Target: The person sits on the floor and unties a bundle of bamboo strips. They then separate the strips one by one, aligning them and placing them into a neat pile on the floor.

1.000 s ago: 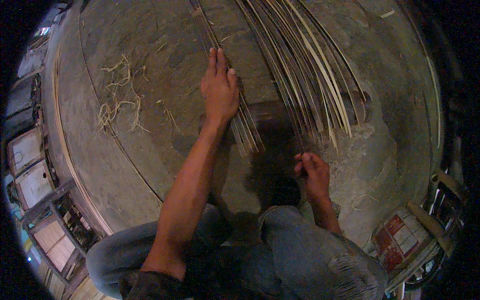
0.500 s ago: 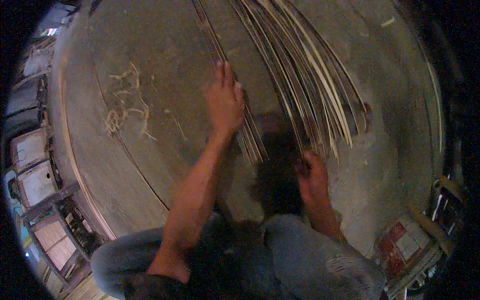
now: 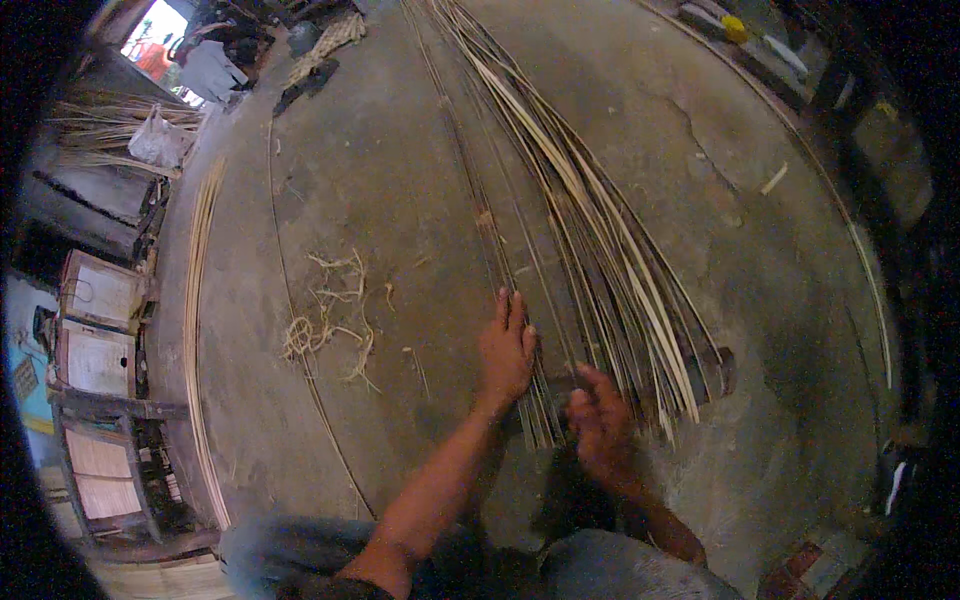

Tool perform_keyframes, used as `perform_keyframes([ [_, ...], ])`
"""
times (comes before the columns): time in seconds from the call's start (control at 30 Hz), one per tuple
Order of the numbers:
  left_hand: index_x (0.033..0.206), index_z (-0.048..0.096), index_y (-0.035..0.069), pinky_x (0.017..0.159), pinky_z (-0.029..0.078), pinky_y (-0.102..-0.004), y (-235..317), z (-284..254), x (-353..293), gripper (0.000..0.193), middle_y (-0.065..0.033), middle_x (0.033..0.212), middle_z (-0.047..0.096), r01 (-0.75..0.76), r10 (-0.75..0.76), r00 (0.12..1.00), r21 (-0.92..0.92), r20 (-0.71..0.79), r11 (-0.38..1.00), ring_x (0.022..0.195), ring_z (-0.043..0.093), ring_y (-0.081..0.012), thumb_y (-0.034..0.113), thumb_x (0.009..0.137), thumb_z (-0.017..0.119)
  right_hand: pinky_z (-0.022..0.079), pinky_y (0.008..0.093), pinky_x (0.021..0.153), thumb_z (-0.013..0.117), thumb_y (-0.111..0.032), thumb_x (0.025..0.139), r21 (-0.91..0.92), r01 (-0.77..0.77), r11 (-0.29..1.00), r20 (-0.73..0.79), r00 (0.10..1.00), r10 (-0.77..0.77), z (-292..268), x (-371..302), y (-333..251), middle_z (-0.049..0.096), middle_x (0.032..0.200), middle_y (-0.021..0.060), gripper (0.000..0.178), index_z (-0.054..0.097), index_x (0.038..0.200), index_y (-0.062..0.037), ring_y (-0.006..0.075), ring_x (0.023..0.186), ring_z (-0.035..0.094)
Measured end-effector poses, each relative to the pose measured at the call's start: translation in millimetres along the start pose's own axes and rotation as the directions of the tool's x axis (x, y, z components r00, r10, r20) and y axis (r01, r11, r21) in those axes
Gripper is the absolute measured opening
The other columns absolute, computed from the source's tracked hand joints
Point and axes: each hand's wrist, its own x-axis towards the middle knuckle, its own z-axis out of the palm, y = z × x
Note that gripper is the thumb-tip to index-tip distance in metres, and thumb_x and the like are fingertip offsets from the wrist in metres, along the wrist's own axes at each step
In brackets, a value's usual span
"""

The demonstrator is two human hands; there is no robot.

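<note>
My left hand (image 3: 508, 350) lies flat with its fingers stretched along a small row of thin cane strips (image 3: 485, 225) on the floor; the near ends stick out beyond the palm. Just right of it, my right hand (image 3: 602, 420) is closed in a pinch on the near end of a single thin cane strip (image 3: 535, 255). That strip runs away from me between the small row and a larger spread of cane strips (image 3: 580, 195). Pale and dark strips mix in this spread, their near ends fanned out to the right of my right hand.
Tangled pale fibre scraps (image 3: 330, 320) lie on the concrete floor (image 3: 790, 330) at left, beside a lone dark strip (image 3: 285, 270). A long bundle of pale strips (image 3: 197, 320) runs along the left side, near wooden frames (image 3: 100, 440). A plastic bag (image 3: 160, 138) sits at far left.
The view has tilted farther out, so the floor things sit lower in it. My right hand has moved left from the larger spread toward my left hand, which stays on the small row.
</note>
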Motion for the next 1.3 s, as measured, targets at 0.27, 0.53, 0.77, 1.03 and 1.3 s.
perform_keyframes([
  [0.27, 0.142, 0.035, 0.003, 0.108, 0.032, -0.0445, -4.3, -5.9, -0.6, 0.060, -0.0188, 0.152, 0.024, -0.028, 0.012, 0.996, -0.189, -0.086, 0.982, 0.129, 0.039, -0.0409, 0.010, 0.085, 0.053, 0.037, 0.0228, 0.056, 0.048, -0.023, 0.096, 0.004, -0.244, 0.970, 0.007, 0.970, 0.244, 25.0, -39.1, 70.5, 0.048, 0.072, -0.0028, 0.036, 0.052, 0.125, -0.0024, 0.0068, 0.062, 0.042],
  [0.53, 0.137, 0.043, 0.004, 0.110, 0.028, -0.0459, -11.6, -8.5, 7.8, 0.049, -0.0218, 0.150, 0.026, -0.078, 0.048, 0.984, -0.170, -0.174, 0.982, 0.134, 0.033, -0.0408, 0.014, 0.090, 0.052, 0.048, 0.0237, 0.065, 0.054, -0.020, 0.095, 0.069, -0.565, 0.822, 0.329, 0.791, 0.516, -2.6, -58.3, 24.6, 0.066, 0.085, 0.0053, 0.044, 0.047, 0.135, -0.0020, 0.0088, 0.071, 0.057],
  [0.77, 0.133, 0.049, 0.002, 0.105, 0.034, -0.0434, -27.0, -12.7, 9.7, 0.041, -0.0212, 0.140, 0.043, 0.125, -0.226, 0.935, -0.342, -0.274, 0.932, 0.127, 0.043, -0.0361, 0.014, 0.093, 0.050, 0.051, 0.0256, 0.071, 0.067, -0.018, 0.087, -0.210, -0.570, 0.795, 0.515, 0.626, 0.585, -8.5, -62.6, 23.8, 0.066, 0.083, 0.0055, 0.039, 0.058, 0.122, -0.0019, 0.0110, 0.072, 0.060],
  [1.03, 0.122, 0.056, 0.000, 0.069, 0.051, -0.0311, -18.1, -17.2, 19.1, 0.032, -0.0109, 0.097, 0.066, 0.304, -0.575, 0.818, -0.845, -0.004, 0.439, 0.074, 0.061, -0.0179, 0.012, 0.094, 0.044, 0.048, 0.0279, 0.078, 0.077, -0.017, 0.077, 0.011, -0.663, 0.748, 0.354, 0.702, 0.618, 14.7, -73.0, 74.6, 0.065, 0.093, 0.0042, 0.032, 0.062, 0.102, -0.0013, 0.0139, 0.085, 0.060],
  [1.3, 0.120, 0.058, -0.001, 0.062, 0.047, -0.0273, -29.1, -16.7, 15.1, 0.036, -0.0075, 0.085, 0.066, 0.284, -0.542, 0.840, -0.820, -0.037, 0.496, 0.069, 0.058, -0.0128, 0.011, 0.086, 0.052, 0.050, 0.0298, 0.083, 0.071, -0.012, 0.083, 0.318, -0.691, 0.648, 0.282, 0.722, 0.632, 36.1, -56.3, 67.1, 0.065, 0.094, 0.0065, 0.026, 0.061, 0.104, -0.0022, 0.0150, 0.087, 0.062],
])
